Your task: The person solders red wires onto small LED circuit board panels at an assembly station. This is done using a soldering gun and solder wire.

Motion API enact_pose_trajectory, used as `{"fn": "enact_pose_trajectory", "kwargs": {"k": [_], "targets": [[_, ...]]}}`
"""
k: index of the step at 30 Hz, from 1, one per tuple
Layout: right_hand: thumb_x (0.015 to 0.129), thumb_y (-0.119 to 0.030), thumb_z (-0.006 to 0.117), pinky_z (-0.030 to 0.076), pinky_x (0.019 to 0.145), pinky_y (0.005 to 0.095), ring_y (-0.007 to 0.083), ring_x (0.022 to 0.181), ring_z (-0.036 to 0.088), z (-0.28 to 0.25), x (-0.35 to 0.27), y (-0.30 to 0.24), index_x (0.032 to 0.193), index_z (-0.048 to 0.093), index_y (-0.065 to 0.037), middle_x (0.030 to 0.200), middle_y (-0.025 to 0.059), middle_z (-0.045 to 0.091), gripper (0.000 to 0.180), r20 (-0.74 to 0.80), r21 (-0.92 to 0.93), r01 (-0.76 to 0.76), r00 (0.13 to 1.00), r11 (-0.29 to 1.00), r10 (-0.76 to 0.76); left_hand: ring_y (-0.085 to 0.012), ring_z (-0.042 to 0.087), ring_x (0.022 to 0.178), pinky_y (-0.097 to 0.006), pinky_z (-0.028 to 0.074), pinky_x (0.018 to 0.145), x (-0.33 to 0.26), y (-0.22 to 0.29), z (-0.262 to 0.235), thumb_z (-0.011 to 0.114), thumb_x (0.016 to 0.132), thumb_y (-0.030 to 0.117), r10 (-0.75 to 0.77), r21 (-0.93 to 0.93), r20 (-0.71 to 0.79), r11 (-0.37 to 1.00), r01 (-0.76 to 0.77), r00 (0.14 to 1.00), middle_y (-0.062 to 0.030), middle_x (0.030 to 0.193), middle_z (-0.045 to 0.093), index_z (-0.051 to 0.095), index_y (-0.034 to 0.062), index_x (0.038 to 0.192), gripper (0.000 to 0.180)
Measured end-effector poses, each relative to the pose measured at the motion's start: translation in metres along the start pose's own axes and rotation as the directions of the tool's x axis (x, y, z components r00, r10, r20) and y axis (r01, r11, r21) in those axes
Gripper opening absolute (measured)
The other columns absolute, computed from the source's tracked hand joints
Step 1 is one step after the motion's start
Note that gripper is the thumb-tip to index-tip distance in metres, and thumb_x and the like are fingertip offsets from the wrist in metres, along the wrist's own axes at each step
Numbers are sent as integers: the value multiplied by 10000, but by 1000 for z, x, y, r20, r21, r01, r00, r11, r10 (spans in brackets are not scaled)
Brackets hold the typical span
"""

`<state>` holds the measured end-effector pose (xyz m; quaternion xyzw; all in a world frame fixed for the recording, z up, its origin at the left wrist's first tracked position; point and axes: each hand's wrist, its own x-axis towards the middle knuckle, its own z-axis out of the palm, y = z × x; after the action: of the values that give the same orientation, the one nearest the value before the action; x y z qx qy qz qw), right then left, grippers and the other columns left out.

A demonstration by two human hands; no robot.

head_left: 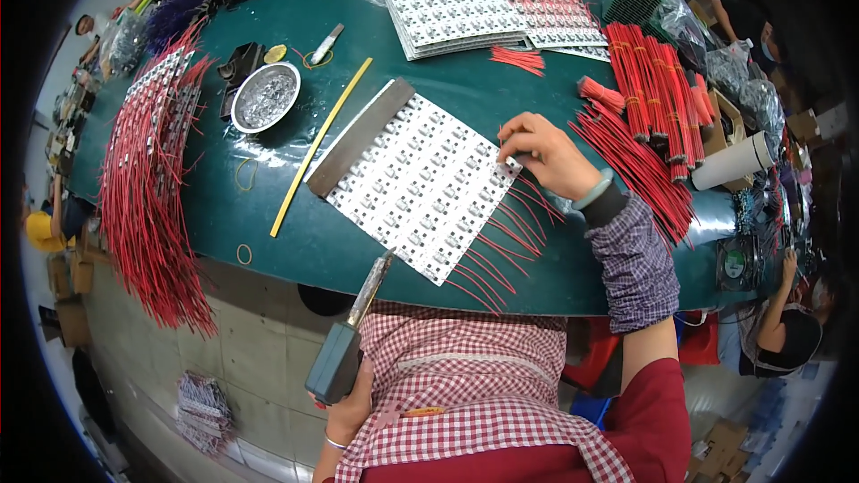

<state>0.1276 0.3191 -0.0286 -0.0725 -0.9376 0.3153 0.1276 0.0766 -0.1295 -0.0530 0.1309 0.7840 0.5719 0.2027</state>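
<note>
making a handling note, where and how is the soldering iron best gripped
Best around its chunky dark handle, coming from the lower edge of the picture, where the left hand holds it. The handle sits at the near end, tilted; the slim metal shaft points away toward the white board sheet and may be hot, so hands should probably stay off it.

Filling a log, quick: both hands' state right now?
Left hand: closed, holding the soldering iron.
Right hand: curled at the board; whether it grips anything can't be told.
</note>
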Motion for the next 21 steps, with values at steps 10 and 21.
{"fn": "enact_pose_trajectory", "kwargs": {"k": [10,21], "targets": [[768,-7,735,505,702,364,275,845,621,16,-13,-25,889,723,-59,880,69,642,132,-242,-25,-14,970,1000,7,-213,672,667,-344,499,584,0,-8,-1,786,835,141,349,372,73,860,-350,934,-71,806,712,738,27,933,157],[754,57,754,466,555,344,249,637,596,108,-85,-144,888,691,-19,752,100,598,167,-331,311,-159,906,937,263,-199,689,675,-313,533,606,-8,-2,-2,781,790,55,233,152,104,957,-247,967,-113,823,714,720,-21,933,173]]}}
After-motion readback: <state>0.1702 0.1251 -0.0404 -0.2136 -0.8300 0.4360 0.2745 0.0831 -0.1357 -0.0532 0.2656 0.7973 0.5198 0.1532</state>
